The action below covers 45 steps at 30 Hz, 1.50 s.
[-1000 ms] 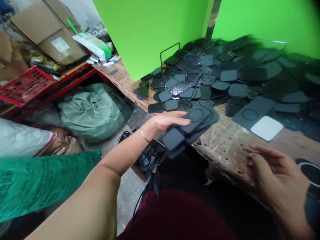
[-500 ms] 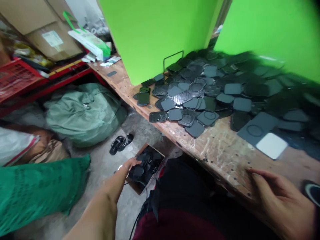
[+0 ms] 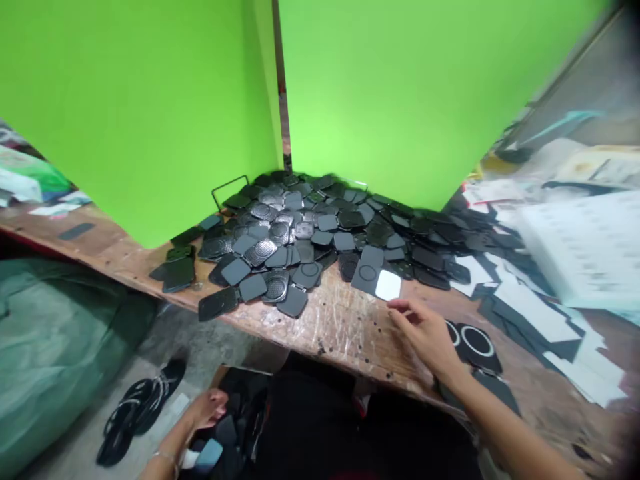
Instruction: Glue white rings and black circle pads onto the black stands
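Observation:
My left hand point(image 3: 205, 408) is down by the floor, over a cardboard box point(image 3: 235, 380) that holds several dark pads; its fingers look curled, and whether they hold anything is unclear. My right hand point(image 3: 425, 330) rests on the wooden workbench point(image 3: 340, 327) with fingers loosely apart and nothing in them, just below a white square pad point(image 3: 388, 285) and a dark pad with a ring mark point(image 3: 367, 273). A big heap of black and grey square pads point(image 3: 310, 230) covers the bench behind.
Green panels point(image 3: 150, 113) stand behind the heap. Two round black rings point(image 3: 475, 341) lie right of my right hand, with stacked white and black sheets point(image 3: 530, 313) further right. On the floor are black sandals point(image 3: 140, 407) and a green sack point(image 3: 55, 353).
My left hand carried a stack of dark pads from bench height down into the box on the floor. The view swung right toward the bench. My right hand stayed on the bench.

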{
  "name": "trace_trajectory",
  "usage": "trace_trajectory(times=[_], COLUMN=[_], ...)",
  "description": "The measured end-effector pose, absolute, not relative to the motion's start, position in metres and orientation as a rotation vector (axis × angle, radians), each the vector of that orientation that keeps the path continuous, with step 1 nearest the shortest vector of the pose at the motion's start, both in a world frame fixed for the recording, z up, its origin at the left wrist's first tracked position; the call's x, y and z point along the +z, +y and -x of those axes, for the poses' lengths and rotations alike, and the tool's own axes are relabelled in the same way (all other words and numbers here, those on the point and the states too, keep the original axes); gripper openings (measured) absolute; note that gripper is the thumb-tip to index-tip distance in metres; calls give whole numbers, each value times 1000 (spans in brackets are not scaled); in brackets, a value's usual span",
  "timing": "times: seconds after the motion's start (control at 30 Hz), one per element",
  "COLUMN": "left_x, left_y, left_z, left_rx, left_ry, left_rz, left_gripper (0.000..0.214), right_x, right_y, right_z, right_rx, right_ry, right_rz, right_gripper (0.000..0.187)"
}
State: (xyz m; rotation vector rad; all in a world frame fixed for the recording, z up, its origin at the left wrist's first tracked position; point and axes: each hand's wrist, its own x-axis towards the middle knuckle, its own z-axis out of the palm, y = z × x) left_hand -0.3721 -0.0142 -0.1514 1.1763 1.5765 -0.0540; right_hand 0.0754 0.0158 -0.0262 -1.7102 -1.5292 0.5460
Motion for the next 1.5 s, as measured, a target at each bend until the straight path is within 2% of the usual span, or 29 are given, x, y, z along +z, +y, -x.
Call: trace_trajectory(times=[0.07,0.13,0.2,0.27,0.33,0.43,0.5,0.57,0.67,0.8,0.87,0.93,1.07,1.13,1.33,1.5], left_x=[-136,-114,-88,-60,-34,-9,-2,-1,-3,1,4,7,11,13,20,18], left_y=[-4,2,3,2,1,4,9,14,19,13,8,4,-1,-2,7,20], left_z=[358,337,314,291,270,237,212,185,145,116,115,117,120,117,98,80], left_rx=[-76,-71,-29,27,152,429,597,771,933,914,909,901,893,886,854,768], left_ry=[1517,1422,1324,1228,1090,956,962,1001,997,897,898,901,912,914,915,943], left_rz=[-1174,-1201,-1247,-1290,-1316,-1298,-1218,-1084,-888,-782,-777,-779,-823,-869,-1152,-1302], left_gripper=[54,56,58,55,48,39,37,42,65,55,49,46,39,35,20,18], right_x=[-24,-25,-26,-26,-23,-17,-12,-8,-3,-3,-7,-10,-6,1,14,16], right_y=[42,67,86,97,99,91,79,61,28,-12,-24,-33,-41,-42,-38,-24], right_z=[-89,-98,-101,-99,-97,-98,-97,-91,-73,-52,-48,-49,-52,-52,-55,-77], right_rx=[374,248,224,264,309,382,454,589,938,1122,1124,988,178,-24,181,529], right_ry=[-1651,-1750,-1773,-1731,-1681,-1623,-1592,-1511,-1177,-799,-791,-927,-1430,-1649,-1702,-1479], right_rz=[1713,1758,1866,1966,1978,1899,1846,1761,1525,1344,1349,1421,1465,1363,1319,1427], right_gripper=[29,41,58,65,56,26,18,20,27,37,36,34,29,23,14,24])
